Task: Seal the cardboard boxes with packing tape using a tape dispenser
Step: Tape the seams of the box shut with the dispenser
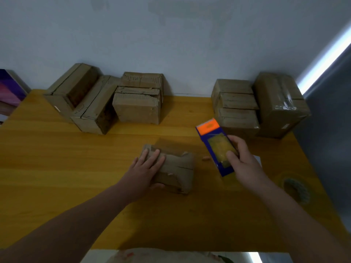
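Observation:
A small worn cardboard box [178, 168] lies in the middle of the yellow wooden table [76, 177]. My left hand [146, 168] rests on the box's left part with straight fingers on top and the thumb at its near side. My right hand [241, 158] grips a blue tape dispenser [216, 147] with an orange front end and a roll of clear tape inside. The dispenser hangs in the air to the right of the box, apart from it.
Several cardboard boxes stand along the wall: a group at the back left [89, 103], a stack in the middle [140, 99], and taped ones at the back right [277, 105]. A tape roll [296, 188] lies near the table's right edge. A small scrap [206, 158] lies beside the box.

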The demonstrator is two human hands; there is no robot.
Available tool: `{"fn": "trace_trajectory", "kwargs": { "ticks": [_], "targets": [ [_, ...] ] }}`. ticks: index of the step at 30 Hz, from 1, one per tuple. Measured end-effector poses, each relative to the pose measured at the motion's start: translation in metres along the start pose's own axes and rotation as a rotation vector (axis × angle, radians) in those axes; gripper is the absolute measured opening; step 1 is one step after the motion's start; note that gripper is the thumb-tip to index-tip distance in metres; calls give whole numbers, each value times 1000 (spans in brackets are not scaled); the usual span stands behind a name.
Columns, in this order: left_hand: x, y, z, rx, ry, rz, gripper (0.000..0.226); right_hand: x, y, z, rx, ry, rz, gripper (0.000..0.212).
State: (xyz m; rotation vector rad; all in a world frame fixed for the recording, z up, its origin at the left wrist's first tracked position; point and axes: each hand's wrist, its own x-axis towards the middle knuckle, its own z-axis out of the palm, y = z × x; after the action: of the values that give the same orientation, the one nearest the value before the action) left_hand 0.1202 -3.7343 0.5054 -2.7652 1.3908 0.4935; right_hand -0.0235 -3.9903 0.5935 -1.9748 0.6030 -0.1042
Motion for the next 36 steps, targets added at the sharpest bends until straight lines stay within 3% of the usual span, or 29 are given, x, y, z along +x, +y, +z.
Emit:
{"fn": "trace_trajectory", "kwargs": {
  "ticks": [5,7,10,18,22,24,26,28,31,34,36],
  "targets": [
    [-3,-5,0,-72,-27,103,82,11,-37,22,256,-111,-62,23],
    [-2,-7,-5,-94,-55,108,82,14,-44,37,274,-150,-60,37],
    [0,-7,-8,-115,-78,104,80,23,-47,51,169,-192,-84,76],
    [-2,-5,-12,-219,36,42,68,41,-54,40,-209,-330,-203,72],
    [-1,-2,-27,-503,361,21,25,40,-55,41,-461,-269,-295,88],
    [4,-2,-38,-749,445,-272,22,39,-52,41,-593,-267,-290,95],
    [8,-1,-53,-1286,354,-592,30,40,-52,41,-624,-285,-269,97],
    [11,-3,-66,-1775,149,-743,47,40,-52,42,-608,-290,-263,98],
    [10,-7,-73,-1930,-17,-753,42,39,-52,41,-608,-287,-264,97],
    [9,-7,-73,-1947,-38,-735,16,37,-53,41,-611,-298,-267,96],
    [9,-7,-72,-1927,-17,-718,14,38,-54,42,-611,-301,-271,96]
  ]
}}
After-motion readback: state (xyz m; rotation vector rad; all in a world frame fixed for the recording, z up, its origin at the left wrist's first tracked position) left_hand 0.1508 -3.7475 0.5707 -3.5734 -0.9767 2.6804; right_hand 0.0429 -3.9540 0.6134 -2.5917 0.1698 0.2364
